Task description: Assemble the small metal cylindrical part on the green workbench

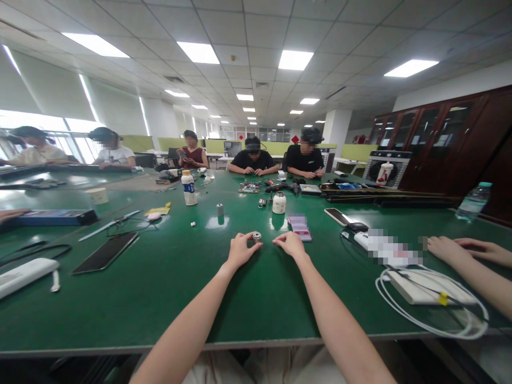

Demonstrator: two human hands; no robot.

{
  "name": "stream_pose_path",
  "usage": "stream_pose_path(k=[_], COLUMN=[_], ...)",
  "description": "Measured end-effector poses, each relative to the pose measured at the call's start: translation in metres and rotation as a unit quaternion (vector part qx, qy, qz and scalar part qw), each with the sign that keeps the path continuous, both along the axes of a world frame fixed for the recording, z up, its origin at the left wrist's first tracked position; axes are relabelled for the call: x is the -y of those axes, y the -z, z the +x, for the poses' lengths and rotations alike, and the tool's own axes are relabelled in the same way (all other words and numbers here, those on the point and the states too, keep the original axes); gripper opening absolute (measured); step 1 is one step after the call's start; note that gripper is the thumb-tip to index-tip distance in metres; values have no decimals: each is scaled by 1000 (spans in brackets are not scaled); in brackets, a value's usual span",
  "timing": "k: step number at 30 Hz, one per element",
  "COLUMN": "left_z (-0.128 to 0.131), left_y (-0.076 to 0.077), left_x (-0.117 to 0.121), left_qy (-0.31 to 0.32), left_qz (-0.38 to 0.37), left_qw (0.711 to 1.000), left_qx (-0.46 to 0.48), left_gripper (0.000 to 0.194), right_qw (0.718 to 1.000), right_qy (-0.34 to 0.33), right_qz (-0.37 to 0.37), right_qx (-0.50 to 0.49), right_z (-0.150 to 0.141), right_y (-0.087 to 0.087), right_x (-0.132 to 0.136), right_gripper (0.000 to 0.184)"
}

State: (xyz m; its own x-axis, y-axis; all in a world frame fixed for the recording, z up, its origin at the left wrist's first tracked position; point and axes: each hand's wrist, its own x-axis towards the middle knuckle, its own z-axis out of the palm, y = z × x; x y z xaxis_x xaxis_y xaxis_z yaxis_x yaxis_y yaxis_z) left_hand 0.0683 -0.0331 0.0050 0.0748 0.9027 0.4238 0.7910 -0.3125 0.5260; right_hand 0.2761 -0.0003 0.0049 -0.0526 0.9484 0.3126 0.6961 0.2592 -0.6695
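Both my arms reach out over a green table (168,298). My left hand (240,249) is curled, its fingertips pinching a small grey metal cylinder (256,236) that rests on the table. My right hand (291,244) lies just to the right of that part, fingers bent and pointing toward it; whether it touches the part I cannot tell. A small card or booklet (300,226) lies just beyond my right hand.
A white jar (279,203), a white bottle (189,188), a small grey cylinder (220,209), a phone (338,216), a dark tablet (106,252) and a white cabled box (428,290) lie around. Another person's hands (460,249) rest at right. Several people sit across.
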Motion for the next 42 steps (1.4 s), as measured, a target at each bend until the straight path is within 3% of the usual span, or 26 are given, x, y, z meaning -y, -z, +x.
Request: stream_pose_path(k=[3, 12, 16, 21, 28, 42], left_z=[0, -1, -2, -3, -2, 0], left_y=[1, 3, 5, 5, 7, 5], left_x=[0, -1, -3, -3, -3, -2], left_qy=[-4, -4, -3, 11, 31, 31], left_qz=[-4, 10, 2, -6, -2, -4], left_qw=[1000, 1000, 1000, 999, 999, 999], left_qx=[4, 20, 31, 41, 40, 27], left_gripper=[44, 50, 46, 45, 43, 43], right_qw=[999, 999, 999, 991, 990, 982], right_qy=[2, 8, 32, -42, -92, -82], right_qz=[-35, -34, 28, 103, 90, 61], right_qx=[6, 11, -6, -68, -65, -161], right_z=[7, 8, -6, -35, -54, -60], right_y=[6, 8, 2, -12, -13, -5], right_x=[-1, -1, 4, 8, 12, 7], right_gripper=[2, 10, 6, 22, 20, 15])
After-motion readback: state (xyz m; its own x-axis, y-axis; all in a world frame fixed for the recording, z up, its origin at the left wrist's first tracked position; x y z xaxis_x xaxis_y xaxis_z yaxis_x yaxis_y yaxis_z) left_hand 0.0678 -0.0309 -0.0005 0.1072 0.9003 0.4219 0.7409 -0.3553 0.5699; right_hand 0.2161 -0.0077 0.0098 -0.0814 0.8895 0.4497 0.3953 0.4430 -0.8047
